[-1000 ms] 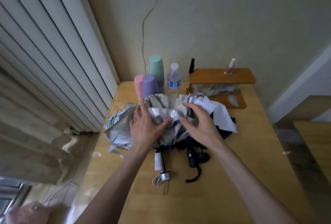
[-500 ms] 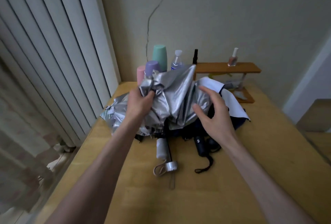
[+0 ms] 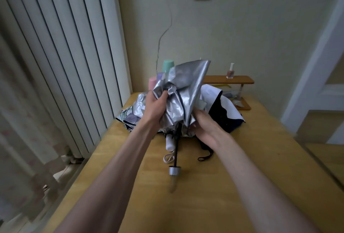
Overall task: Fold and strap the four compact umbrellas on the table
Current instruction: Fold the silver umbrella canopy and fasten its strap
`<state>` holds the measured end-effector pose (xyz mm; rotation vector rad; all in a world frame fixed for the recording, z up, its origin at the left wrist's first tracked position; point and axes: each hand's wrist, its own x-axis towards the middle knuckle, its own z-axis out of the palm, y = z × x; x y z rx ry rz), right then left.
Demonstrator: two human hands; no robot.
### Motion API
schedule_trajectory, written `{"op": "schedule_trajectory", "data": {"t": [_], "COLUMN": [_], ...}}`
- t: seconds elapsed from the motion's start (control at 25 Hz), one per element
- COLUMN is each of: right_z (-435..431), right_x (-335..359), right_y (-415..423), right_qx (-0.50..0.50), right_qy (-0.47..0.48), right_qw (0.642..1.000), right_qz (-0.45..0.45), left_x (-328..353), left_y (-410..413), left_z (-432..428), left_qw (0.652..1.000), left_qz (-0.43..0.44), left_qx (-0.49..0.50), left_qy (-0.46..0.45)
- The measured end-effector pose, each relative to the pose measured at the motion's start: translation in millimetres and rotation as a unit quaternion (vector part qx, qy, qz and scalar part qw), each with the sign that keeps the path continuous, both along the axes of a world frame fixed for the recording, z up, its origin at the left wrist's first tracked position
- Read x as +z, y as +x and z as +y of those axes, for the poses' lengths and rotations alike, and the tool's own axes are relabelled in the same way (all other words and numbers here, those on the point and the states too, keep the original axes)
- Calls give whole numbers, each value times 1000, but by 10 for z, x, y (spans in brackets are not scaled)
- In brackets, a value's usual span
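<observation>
We find the crumpled silver fabric umbrella (image 3: 186, 91) above the pale wooden table (image 3: 204, 204), the floral-print umbrella (image 3: 128, 119) left of it, the navy-and-white umbrella (image 3: 221, 113) right. Pastel plastic cups (image 3: 167, 65) stand behind; a small glass nail-polish bottle (image 3: 230, 71) sits on the brown wooden shelf (image 3: 240, 80), back right.

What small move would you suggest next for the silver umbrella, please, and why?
Probably smooth the loose folds down around the shaft with the right hand: the silver umbrella is crumpled, bunched in the left hand, and not yet strapped.

Dim, soft daylight comes from the left. The wide-angle view bends the edges. Forearms blur slightly.
</observation>
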<state>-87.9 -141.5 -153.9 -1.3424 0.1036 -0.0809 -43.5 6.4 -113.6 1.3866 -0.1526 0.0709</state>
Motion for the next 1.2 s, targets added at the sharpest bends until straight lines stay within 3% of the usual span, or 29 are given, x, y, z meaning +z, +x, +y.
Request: {"op": "schedule_trajectory", "data": {"t": [0.12, 0.32, 0.44, 0.56, 0.76, 0.84, 0.88, 0.96, 1.0, 1.08, 1.2], "right_z": [-48, -121, -138, -55, -106, -133, -144, -185, -213, -264, -339], "right_x": [-99, -57, -100, -131, -251, -301, -317, -302, -275, -204, -73], "right_y": [4, -76, -118, -80, 58, 65, 64, 56, 56, 73, 93], "right_qx": [-2, 100, 116, 47, -43, -55, -66, -88, -91, -87, -70], "right_qy": [62, 218, 181, 97, 152, 149, 147, 162, 172, 182, 222], "right_qw": [998, 969, 972, 990, 987, 987, 987, 983, 981, 979, 973], "right_qz": [-14, -64, -94, -87, -15, 0, 7, 11, 8, 2, -11], "left_x": [-60, -264, -430, -500, -491, -492, -516, -619, -667, -663, -622], "left_y": [-61, 65, 85, 98, 41, 7, -20, -83, -153, -344, -491], "left_z": [-14, -73, -132, -227, -192, -86, -36, 28, 58, 98, 182], "left_qw": [999, 983, 982, 988, 988, 971, 952, 889, 871, 903, 964], "left_qz": [-42, -126, -116, -103, -79, -115, -170, -271, -269, -166, -36], "left_qx": [8, 59, 81, 60, -51, -90, -64, 73, 135, 163, 105], "left_qy": [15, 116, 125, 95, 119, 190, 245, 362, 389, 360, 243]}}
